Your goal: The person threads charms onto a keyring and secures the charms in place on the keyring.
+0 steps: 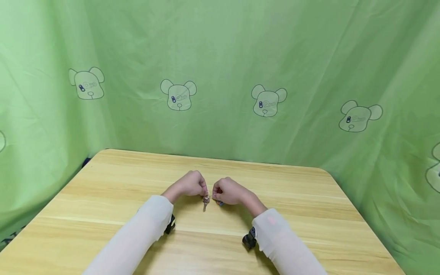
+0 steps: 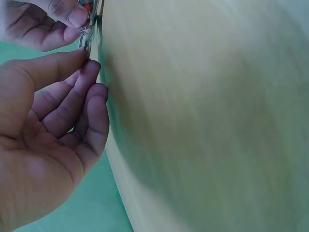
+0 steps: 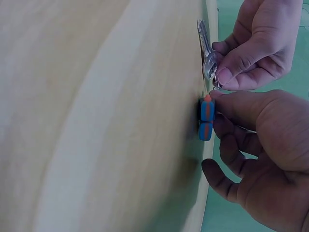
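Over the middle of the table, my left hand (image 1: 193, 184) pinches a small metal ring between thumb and forefinger. From that ring extends a silver key (image 3: 206, 50), pointing toward the near side of the table in the head view. My right hand (image 1: 229, 191) faces it from close by, thumb and forefinger pinching the end of a short chain (image 3: 216, 86). A blue and orange charm (image 3: 206, 121) sits by the right fingertips, partly covered by that hand in the head view. In the right wrist view the key and charm line up close to the tabletop.
The wooden table (image 1: 123, 183) has rounded far corners. Green curtains (image 1: 220, 49) printed with bear heads stand behind it and along both sides. A small black camera (image 1: 249, 240) is worn at the right wrist, another black device (image 1: 170, 225) at the left.
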Tool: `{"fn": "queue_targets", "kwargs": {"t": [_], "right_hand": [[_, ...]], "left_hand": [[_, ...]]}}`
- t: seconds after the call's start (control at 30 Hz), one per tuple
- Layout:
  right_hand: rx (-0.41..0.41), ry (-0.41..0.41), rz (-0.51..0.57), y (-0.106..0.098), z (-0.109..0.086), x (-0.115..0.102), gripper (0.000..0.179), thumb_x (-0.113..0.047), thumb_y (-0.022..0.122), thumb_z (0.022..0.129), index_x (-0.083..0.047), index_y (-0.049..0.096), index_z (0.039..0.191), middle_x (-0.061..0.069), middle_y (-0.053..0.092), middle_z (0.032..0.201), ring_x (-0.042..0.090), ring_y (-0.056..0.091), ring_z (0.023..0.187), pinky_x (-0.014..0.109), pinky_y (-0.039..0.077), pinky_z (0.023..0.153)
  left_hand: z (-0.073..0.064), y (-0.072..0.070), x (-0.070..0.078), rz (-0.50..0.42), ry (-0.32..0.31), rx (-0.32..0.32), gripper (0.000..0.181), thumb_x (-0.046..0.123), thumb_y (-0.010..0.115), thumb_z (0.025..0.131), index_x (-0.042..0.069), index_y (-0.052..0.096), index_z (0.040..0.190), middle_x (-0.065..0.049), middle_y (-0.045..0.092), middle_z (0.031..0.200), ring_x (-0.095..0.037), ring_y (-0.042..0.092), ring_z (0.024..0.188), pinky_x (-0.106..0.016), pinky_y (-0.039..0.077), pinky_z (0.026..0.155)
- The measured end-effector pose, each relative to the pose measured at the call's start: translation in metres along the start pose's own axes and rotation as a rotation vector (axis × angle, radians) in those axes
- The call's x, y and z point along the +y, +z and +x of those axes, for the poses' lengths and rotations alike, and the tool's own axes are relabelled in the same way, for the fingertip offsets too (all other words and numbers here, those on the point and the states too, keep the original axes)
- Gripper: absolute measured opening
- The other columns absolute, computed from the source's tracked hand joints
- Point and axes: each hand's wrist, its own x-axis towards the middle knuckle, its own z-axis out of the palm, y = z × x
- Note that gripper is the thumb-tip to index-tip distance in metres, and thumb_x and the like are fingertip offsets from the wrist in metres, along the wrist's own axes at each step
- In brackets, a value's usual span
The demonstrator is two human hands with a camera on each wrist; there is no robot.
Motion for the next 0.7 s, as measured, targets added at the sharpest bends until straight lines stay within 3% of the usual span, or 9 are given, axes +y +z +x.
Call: {"fn": "queue_targets", "kwargs": {"t": [0.37,0.53,0.7], "right_hand": [[0.009,0.038,0.030,-0.002,-0.002,0.001,0.016,-0.007,0.066,0.099,-0.006,0.071,0.084,-0.002,0.067,0.070,0.006,0.058,0.060,0.023,0.048,0.060],[0.018,0.035,0.037,-0.004,-0.004,-0.001,0.016,-0.007,0.061,0.102,-0.005,0.071,0.089,0.000,0.070,0.072,0.007,0.059,0.061,0.023,0.048,0.059],[0.088,0.039,-0.048,-0.009,-0.009,-0.008,0.014,-0.010,0.061,0.102,-0.006,0.071,0.094,-0.002,0.067,0.079,0.011,0.057,0.070,0.028,0.049,0.066]], "left_hand": [[0.002,0.000,0.001,0.033,0.007,-0.033,0.011,0.005,0.079,0.086,0.008,0.078,0.075,0.002,0.069,0.065,-0.009,0.052,0.059,-0.023,0.045,0.061],[-0.003,-0.003,-0.001,0.064,0.001,-0.017,0.014,0.007,0.077,0.088,0.009,0.077,0.075,0.002,0.068,0.067,-0.010,0.052,0.059,-0.023,0.045,0.060],[-0.010,-0.006,0.001,0.060,0.008,0.027,0.008,0.009,0.073,0.091,0.008,0.076,0.083,0.004,0.067,0.072,-0.012,0.057,0.063,-0.026,0.049,0.061]]}}
